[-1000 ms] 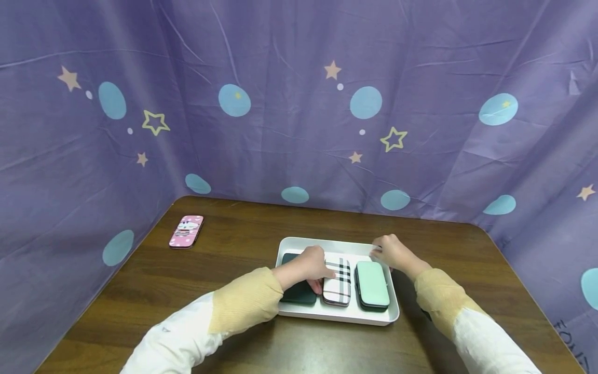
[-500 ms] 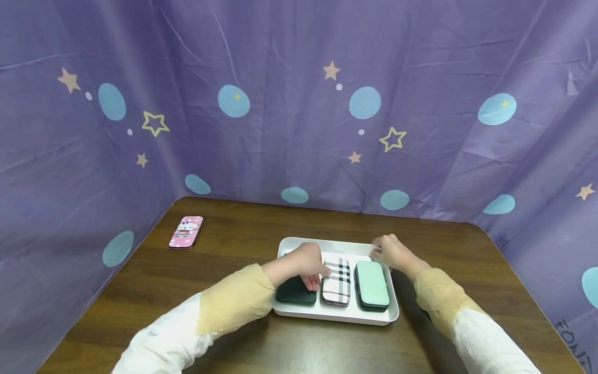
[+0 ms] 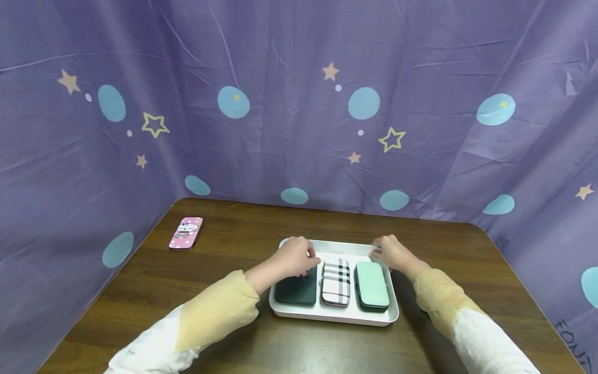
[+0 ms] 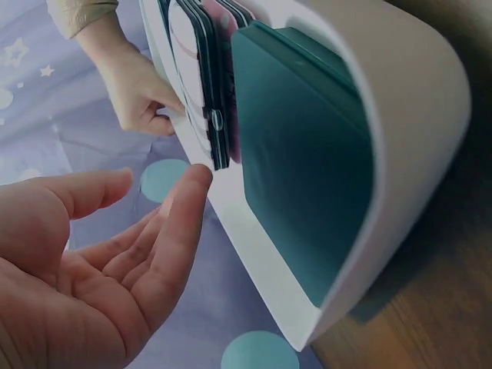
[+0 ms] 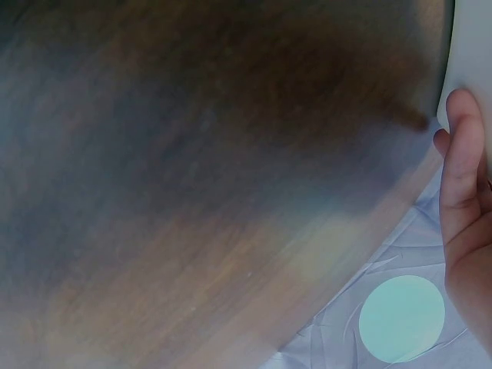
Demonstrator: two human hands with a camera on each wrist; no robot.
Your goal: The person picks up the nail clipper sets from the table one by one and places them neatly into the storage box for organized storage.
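A white tray (image 3: 329,317) stands on the table with flat rectangular cases inside: dark green (image 3: 295,292) at left, black-and-white plaid (image 3: 336,283) in the middle, mint green (image 3: 372,283) at right. Below the mint one a darker case edge shows. My left hand (image 3: 291,258) hovers over the far part of the dark green case, holding nothing. Its fingers are apart and relaxed in the left wrist view, beside the tray wall. With my right hand (image 3: 394,255) I grip the tray's rim at the far right corner; the right wrist view shows its fingers against the white wall.
A pink case (image 3: 186,233) with a cat picture lies on the brown wooden table (image 3: 233,234), far to the left. Behind the table hangs a purple curtain (image 3: 289,156) with stars and blue ovals.
My left hand has drawn back to the left and slightly away from the plaid case, uncovering more of it and the dark green case. My right hand stays at the tray's rim.
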